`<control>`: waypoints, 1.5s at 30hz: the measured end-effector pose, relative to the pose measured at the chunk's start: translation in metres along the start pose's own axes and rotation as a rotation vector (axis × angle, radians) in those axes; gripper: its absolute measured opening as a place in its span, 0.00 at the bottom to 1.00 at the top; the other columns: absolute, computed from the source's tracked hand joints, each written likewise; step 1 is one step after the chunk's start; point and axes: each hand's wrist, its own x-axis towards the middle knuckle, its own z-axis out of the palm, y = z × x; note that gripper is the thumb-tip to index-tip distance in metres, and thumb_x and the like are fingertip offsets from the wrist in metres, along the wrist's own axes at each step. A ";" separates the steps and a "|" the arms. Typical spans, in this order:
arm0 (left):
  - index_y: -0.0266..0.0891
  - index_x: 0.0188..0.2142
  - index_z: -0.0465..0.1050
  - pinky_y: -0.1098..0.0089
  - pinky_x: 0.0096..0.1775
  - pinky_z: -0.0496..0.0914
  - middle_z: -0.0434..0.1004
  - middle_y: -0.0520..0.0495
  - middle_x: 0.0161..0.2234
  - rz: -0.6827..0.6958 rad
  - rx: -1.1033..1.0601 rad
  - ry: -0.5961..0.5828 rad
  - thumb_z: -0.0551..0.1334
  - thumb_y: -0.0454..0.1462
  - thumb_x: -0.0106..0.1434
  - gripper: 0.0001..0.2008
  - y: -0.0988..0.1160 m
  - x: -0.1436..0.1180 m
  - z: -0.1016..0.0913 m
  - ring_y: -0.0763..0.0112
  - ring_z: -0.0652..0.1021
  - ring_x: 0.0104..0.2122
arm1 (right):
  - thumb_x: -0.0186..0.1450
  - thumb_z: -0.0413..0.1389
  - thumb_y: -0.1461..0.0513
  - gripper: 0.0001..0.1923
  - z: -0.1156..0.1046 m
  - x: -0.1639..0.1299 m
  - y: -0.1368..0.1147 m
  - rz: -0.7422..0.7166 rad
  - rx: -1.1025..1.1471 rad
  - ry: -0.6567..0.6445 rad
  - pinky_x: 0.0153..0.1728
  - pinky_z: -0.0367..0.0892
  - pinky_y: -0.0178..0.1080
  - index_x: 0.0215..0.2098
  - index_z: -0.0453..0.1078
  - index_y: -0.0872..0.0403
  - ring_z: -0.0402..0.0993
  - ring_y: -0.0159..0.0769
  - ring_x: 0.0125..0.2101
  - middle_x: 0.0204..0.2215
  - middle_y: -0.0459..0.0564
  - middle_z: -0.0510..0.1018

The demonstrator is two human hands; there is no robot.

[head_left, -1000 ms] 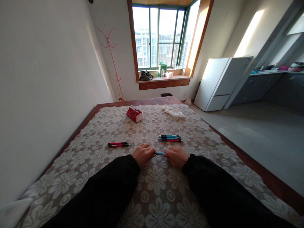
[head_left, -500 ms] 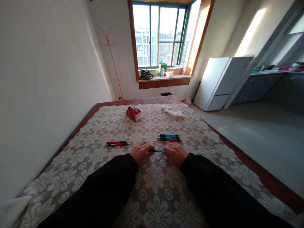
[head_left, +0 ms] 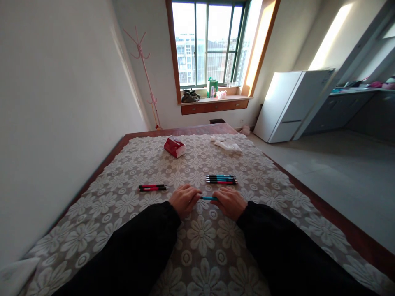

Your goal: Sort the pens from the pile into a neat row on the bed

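Note:
Both of my hands hold one blue pen (head_left: 207,198) level, just above a table covered with a flower-patterned lace cloth (head_left: 197,234). My left hand (head_left: 184,200) grips its left end and my right hand (head_left: 230,202) grips its right end; only the short middle of the pen shows between them. Just beyond my right hand lies a neat row of several pens (head_left: 221,179), blue, black and red. Two red and black pens (head_left: 153,188) lie to the left of my left hand.
A red packet (head_left: 174,147) and a crumpled white cloth (head_left: 226,144) lie at the table's far end. A white wall runs along the left. Beyond stand a pink coat stand (head_left: 145,70), a window sill with items (head_left: 212,98) and a white fridge (head_left: 288,105).
My hands stay on the blue pen with only slight shifts; the visible stretch of pen between them is a little shorter. The camera view has tilted slightly.

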 end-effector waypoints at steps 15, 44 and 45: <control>0.41 0.39 0.74 0.63 0.42 0.67 0.79 0.47 0.33 0.014 -0.020 -0.052 0.53 0.44 0.74 0.14 0.000 0.000 0.000 0.63 0.75 0.37 | 0.74 0.52 0.55 0.12 0.001 -0.003 0.000 -0.045 0.139 0.018 0.36 0.58 0.40 0.40 0.71 0.54 0.73 0.37 0.31 0.30 0.48 0.79; 0.40 0.29 0.70 0.63 0.37 0.64 0.77 0.47 0.30 -0.014 0.175 -0.121 0.48 0.42 0.76 0.21 0.002 0.003 0.001 0.64 0.73 0.33 | 0.70 0.51 0.67 0.05 0.006 -0.003 0.000 -0.025 0.096 0.013 0.36 0.59 0.37 0.42 0.67 0.53 0.75 0.35 0.32 0.35 0.48 0.80; 0.40 0.29 0.70 0.63 0.36 0.64 0.76 0.47 0.29 -0.020 0.166 -0.125 0.47 0.42 0.76 0.22 0.003 0.003 0.001 0.64 0.73 0.32 | 0.70 0.51 0.68 0.06 0.006 -0.004 0.000 -0.038 0.076 0.022 0.35 0.58 0.37 0.42 0.67 0.53 0.74 0.34 0.31 0.35 0.47 0.80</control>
